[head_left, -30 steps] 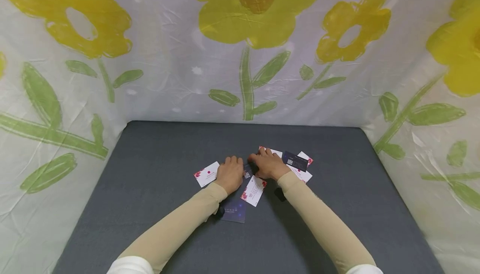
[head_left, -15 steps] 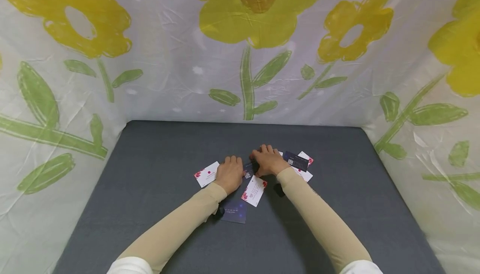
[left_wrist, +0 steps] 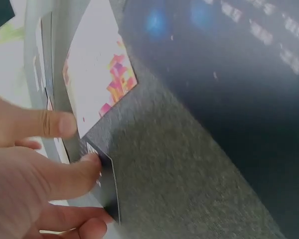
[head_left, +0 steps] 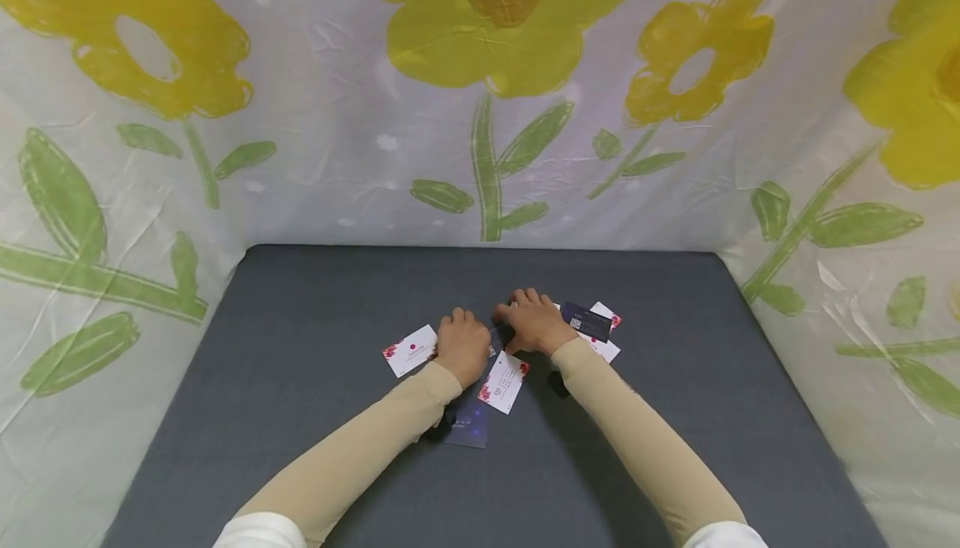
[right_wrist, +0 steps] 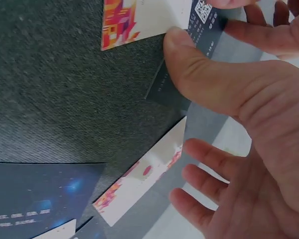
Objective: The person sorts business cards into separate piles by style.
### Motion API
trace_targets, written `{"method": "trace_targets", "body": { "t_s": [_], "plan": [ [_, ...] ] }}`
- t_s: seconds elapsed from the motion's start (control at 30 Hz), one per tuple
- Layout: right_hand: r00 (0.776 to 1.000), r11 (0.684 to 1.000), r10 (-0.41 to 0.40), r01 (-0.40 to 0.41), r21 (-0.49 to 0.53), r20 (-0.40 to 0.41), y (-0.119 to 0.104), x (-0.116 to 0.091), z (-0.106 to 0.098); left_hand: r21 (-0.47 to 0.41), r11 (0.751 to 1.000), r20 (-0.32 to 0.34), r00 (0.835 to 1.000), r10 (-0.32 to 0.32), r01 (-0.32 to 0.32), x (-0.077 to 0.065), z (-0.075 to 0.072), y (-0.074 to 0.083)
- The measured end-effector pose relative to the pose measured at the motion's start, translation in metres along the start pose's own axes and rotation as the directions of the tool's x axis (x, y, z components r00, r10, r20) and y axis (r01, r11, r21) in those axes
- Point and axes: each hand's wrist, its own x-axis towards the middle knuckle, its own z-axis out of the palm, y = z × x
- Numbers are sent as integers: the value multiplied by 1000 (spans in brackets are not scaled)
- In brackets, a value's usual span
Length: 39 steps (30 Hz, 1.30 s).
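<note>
A dark card (right_wrist: 207, 37) is between the two hands, pinched by the left hand's (head_left: 461, 348) thumb and fingers; the right hand (head_left: 534, 325) has its thumb over it, other fingers spread (whether it pinches too, I cannot tell). Just nearer the person, a flower-printed card (head_left: 503, 383) lies on the grey worktop (head_left: 315, 306) beside a purple card (head_left: 468, 426). Farther out are a white card (head_left: 409, 351) at left and a navy card (head_left: 588, 322) overlapping others at right.
</note>
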Motion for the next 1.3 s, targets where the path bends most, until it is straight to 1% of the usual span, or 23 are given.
{"method": "trace_targets", "body": {
  "t_s": [0.03,0.1,0.23,0.33,0.4,0.47,0.57,0.67,0.73,0.77,0.8,0.83,0.87,0.93,0.97,1.03,1.07,1.17,1.23,1.3],
  "plan": [
    [1000,1000,0,0,-7,3,-1,0,-1,12,1000,6,1000,7,-7,0,0,0],
    [1000,1000,-6,6,-21,0,-2,1,-2,0,1000,-7,1000,1,-1,1,1,-1],
    [999,999,-38,38,1,-34,-1,-1,-1,-80,997,-78,997,-17,11,0,6,-6],
    [992,996,-60,66,54,-109,3,-3,3,-133,991,-124,992,-8,-9,-1,10,-11],
    [982,991,-58,79,110,-182,7,-4,8,-164,986,-148,989,-4,-21,-1,13,-14],
    [962,982,-47,94,164,-270,10,-4,13,-190,981,-167,986,-5,-28,0,14,-16],
    [921,967,-15,112,229,-389,11,-3,19,-233,972,-200,980,-9,-38,2,13,-21],
    [874,958,26,117,262,-485,10,-5,20,-275,960,-249,968,-24,-47,2,9,-30],
    [849,953,53,115,281,-525,7,-8,18,-314,948,-281,959,-45,-48,0,4,-37],
    [839,947,66,118,299,-539,5,-10,16,-346,937,-285,957,-60,-44,-1,0,-41],
    [834,938,83,120,326,-545,3,-12,14,-383,923,-278,958,-74,-40,-3,-5,-45],
    [833,925,100,123,359,-544,1,-15,12,-422,906,-261,962,-83,-36,-5,-10,-50],
    [834,906,118,131,402,-538,-2,-17,9,-463,886,-239,967,-89,-33,-8,-15,-54],
    [844,860,154,142,491,-514,-8,-24,5,-552,834,-170,981,-89,-21,-15,-27,-62],
    [850,831,168,150,536,-500,-10,-28,3,-590,807,-138,987,-81,-16,-18,-32,-67],
    [864,779,187,160,606,-467,-17,-36,1,-643,765,-97,994,-52,-23,-26,-39,-75],
    [870,758,192,162,632,-454,-20,-41,-1,-670,742,-78,996,-37,-25,-30,-43,-79],
    [889,707,190,171,686,-417,-30,-56,-2,-739,674,-31,999,-19,-10,-42,-52,-88],
    [899,684,179,179,708,-400,-36,-66,-1,-772,635,17,1000,-20,26,-51,-56,-91],
    [910,665,168,180,725,-380,-42,-75,3,-794,605,70,997,-17,66,-61,-58,-92]
  ]
}}
